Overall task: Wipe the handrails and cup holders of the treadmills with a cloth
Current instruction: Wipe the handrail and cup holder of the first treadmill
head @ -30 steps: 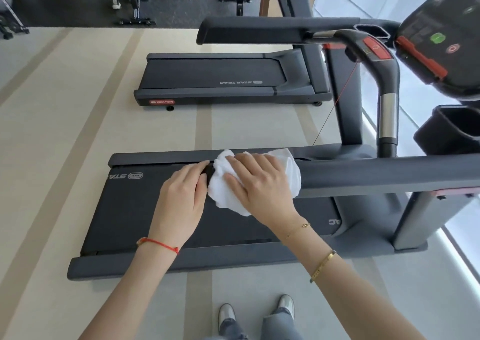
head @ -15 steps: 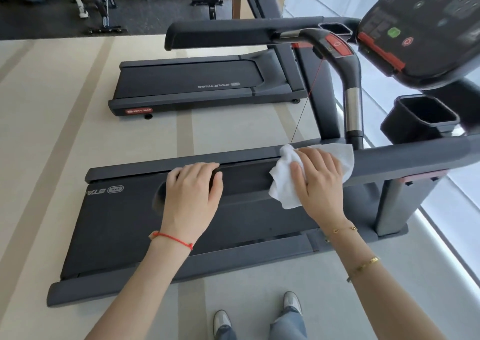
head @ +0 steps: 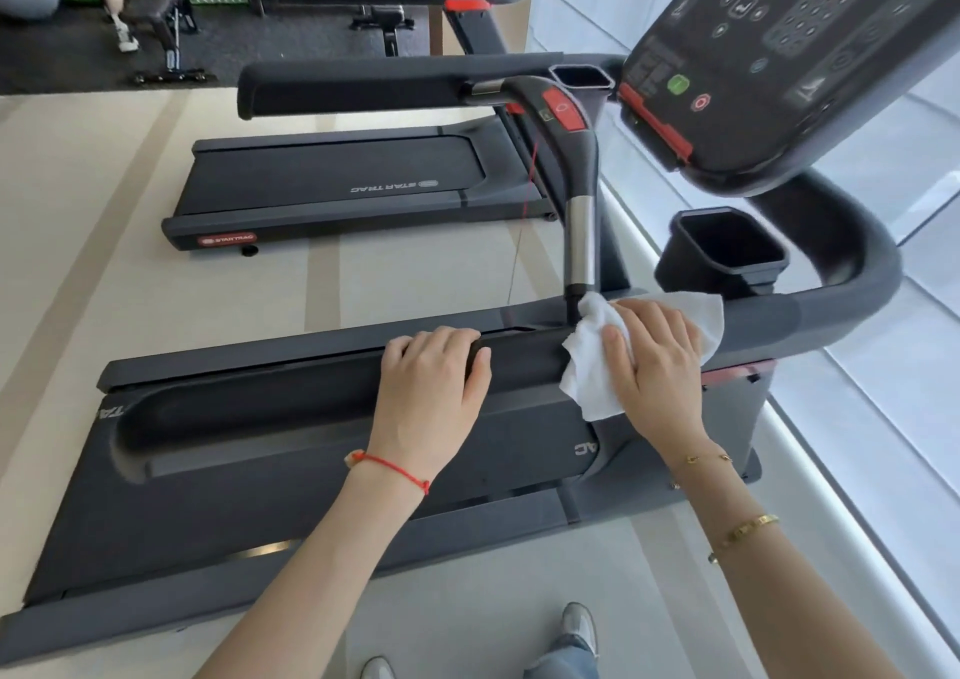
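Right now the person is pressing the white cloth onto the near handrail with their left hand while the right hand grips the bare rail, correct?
Not quite: the hands are swapped. The head view shows the right hand pressing the white cloth onto the near handrail, while the left hand grips the bare rail.

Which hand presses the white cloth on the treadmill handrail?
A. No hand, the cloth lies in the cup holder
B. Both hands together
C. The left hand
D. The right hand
D: the right hand lies flat on the white cloth draped over the handrail, while the left hand grips bare rail apart from the cloth.
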`<state>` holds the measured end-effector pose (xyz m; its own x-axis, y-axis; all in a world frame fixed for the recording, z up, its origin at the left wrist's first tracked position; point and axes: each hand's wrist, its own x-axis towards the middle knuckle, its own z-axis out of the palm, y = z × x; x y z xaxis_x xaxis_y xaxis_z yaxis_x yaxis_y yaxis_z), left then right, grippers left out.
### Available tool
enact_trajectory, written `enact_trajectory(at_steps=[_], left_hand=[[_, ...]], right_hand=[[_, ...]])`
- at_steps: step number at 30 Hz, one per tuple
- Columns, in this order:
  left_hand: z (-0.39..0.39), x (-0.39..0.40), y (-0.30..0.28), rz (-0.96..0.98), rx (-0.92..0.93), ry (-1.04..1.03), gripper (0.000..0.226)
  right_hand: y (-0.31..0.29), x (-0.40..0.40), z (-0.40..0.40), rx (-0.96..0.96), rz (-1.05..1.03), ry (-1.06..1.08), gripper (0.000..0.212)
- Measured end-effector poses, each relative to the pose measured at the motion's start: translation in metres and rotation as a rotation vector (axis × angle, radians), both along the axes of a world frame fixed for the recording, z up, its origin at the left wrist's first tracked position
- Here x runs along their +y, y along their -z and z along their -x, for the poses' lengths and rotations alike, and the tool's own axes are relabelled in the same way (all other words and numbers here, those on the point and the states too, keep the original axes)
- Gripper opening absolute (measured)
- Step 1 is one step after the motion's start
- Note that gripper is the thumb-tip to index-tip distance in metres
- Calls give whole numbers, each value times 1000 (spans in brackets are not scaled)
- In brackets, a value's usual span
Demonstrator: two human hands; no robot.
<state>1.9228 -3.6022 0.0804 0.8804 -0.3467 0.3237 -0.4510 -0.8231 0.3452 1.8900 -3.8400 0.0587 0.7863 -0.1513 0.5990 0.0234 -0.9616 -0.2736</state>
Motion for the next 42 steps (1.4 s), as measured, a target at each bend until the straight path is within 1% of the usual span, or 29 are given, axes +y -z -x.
enact_trajectory(at_steps=[6,11,17,19,20,23,25,27,28,30,31,33,34,37,39,41,42], left_hand=[[5,-101,-2,24,18,27,31],[11,-159,-3,23,14,-13,31],[16,-208,-4,42,-3,-66,27],[15,-221,-3,44,-9,-71,26],[13,-227,-4,46,-5,-71,26],[6,-241,-6,55,19,-64,29],[-1,-248,-8,73,37,-57,31],[-11,-255,-11,92,62,-53,33],[-16,-258,-13,100,77,-52,34],[-27,-264,-17,106,105,-48,38],[-32,-266,-18,108,117,-43,39],[-43,-270,-19,117,140,-31,42],[-49,-272,-19,123,154,-25,44],[-65,-278,-17,136,194,1,49],[-76,-282,-16,118,212,21,53],[-84,-286,-14,89,226,41,57],[-88,-287,-13,79,234,53,58]], right_hand=[[4,-88,4,-25,-14,-43,39],[7,-132,5,-44,37,-147,39],[1,-202,10,29,-70,-173,43],[-1,-214,9,49,-156,-164,39],[-4,-220,7,47,-244,-128,37],[-22,-239,-2,-52,-539,19,35],[-37,-250,-14,-92,-648,64,36],[-50,-254,-35,-25,-665,72,37],[-53,-255,-49,60,-638,78,37],[-52,-256,-76,324,-463,55,37],[-51,-254,-86,460,-414,11,42],[-48,-253,-94,633,-484,-64,60],[-45,-256,-94,659,-490,-84,62],[-40,-268,-93,679,-368,-112,48],[-43,-277,-96,690,-354,-154,43],[-46,-283,-104,681,-328,-241,41],[-47,-284,-109,666,-284,-293,39]])
